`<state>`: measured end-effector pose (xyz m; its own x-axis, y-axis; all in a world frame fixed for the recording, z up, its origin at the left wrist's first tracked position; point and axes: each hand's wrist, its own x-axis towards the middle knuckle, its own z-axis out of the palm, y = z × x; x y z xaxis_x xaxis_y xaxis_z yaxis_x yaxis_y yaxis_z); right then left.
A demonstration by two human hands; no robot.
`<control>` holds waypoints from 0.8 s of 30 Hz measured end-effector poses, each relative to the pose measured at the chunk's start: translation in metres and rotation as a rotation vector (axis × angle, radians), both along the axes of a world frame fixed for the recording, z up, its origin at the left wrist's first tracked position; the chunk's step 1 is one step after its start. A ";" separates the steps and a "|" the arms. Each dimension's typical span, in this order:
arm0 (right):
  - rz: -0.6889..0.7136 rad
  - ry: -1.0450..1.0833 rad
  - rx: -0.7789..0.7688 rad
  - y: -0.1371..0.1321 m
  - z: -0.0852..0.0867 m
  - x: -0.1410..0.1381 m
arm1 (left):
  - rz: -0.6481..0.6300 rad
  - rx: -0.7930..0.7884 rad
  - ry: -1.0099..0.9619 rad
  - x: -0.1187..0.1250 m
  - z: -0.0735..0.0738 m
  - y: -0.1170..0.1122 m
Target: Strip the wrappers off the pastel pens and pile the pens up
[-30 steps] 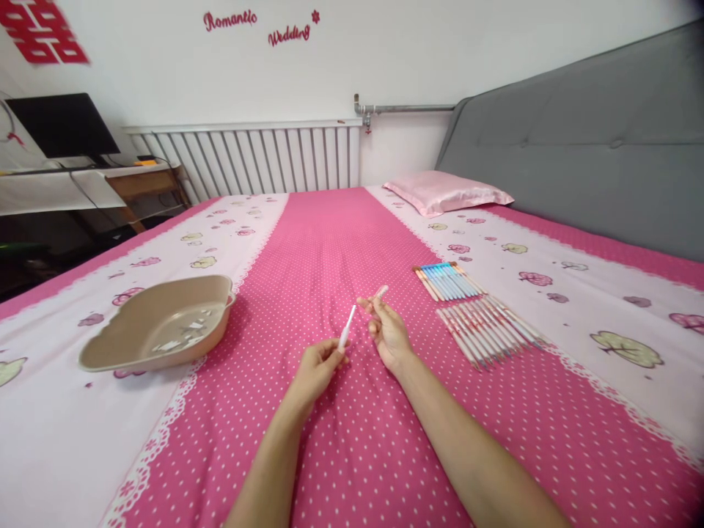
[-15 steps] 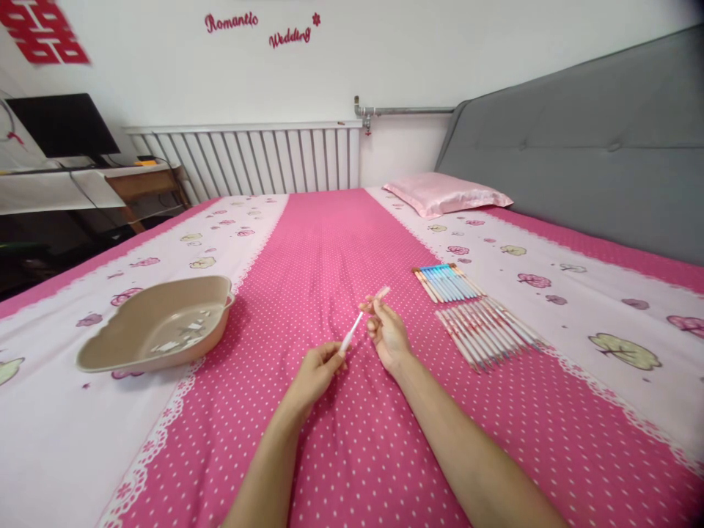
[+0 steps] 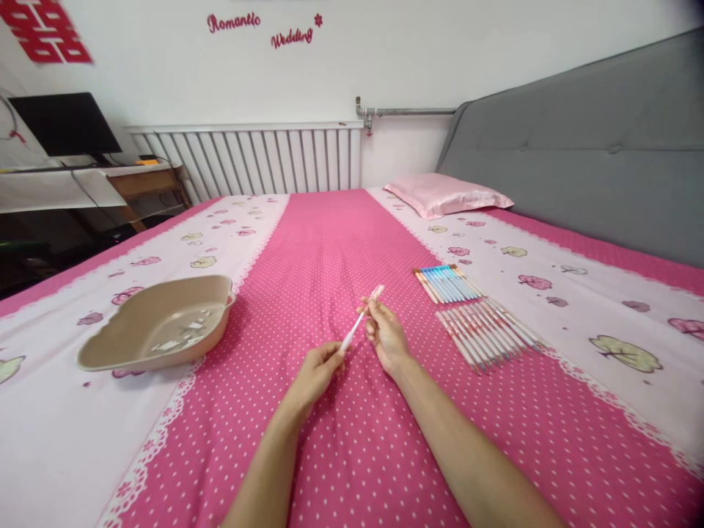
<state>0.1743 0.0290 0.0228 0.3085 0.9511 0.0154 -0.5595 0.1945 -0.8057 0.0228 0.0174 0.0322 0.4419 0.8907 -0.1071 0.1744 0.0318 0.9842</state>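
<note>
Above the pink polka-dot bed (image 3: 330,242), fingers of the left hand (image 3: 314,372) pinch the lower end of a slim white pink-capped pen (image 3: 358,323). Fingers of the right hand (image 3: 386,336) clamp its upper end. A beige plastic basin (image 3: 137,357) lies to the left, rows of pens (image 3: 484,326) to the right. A white radiator (image 3: 258,158) and a grey padded headboard (image 3: 577,147) stand beyond.

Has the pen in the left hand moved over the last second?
Yes. The pen has tilted right, toward the pen rows; its tip now meets the right hand. The left hand has barely shifted.
</note>
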 end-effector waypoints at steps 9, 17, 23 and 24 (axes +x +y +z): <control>0.182 -0.067 0.001 0.000 -0.005 -0.006 | 0.051 -0.042 -0.057 0.002 0.009 -0.007; 0.184 -0.077 0.008 0.000 -0.006 -0.006 | 0.069 -0.117 -0.140 0.003 0.008 -0.007; 0.191 -0.077 0.011 -0.001 -0.004 -0.007 | 0.054 -0.124 -0.154 0.002 0.007 -0.006; 0.199 -0.079 0.010 -0.002 -0.003 -0.007 | 0.051 -0.120 -0.148 0.002 0.007 -0.006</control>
<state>0.1671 0.0275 0.0197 0.1117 0.9929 0.0418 -0.5228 0.0944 -0.8472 0.0244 0.0113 0.0391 0.4153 0.8970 -0.1514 0.0236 0.1558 0.9875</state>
